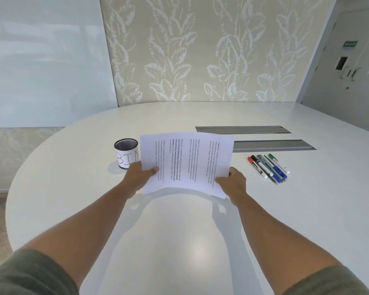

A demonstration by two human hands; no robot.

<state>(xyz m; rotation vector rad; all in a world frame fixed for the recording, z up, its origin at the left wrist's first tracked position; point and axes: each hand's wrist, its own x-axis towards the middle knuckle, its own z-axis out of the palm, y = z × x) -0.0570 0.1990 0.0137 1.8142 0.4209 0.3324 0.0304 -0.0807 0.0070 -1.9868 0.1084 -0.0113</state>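
Observation:
A white sheet of printed paper (188, 160) is held up above the white table (179, 241), its text running sideways and its near edge bowed upward. My left hand (137, 177) pinches its left near corner, thumb on top. My right hand (232, 186) pinches the right near corner in the same way. Both forearms reach in from the bottom of the view.
A black mesh cup (127, 153) with a paper label reading "BIN" stands just left of the sheet. Several markers and pens (268, 168) lie in a row to the right. Two grey cable hatches (243, 129) (273, 145) sit behind the sheet. A patterned wall closes the back.

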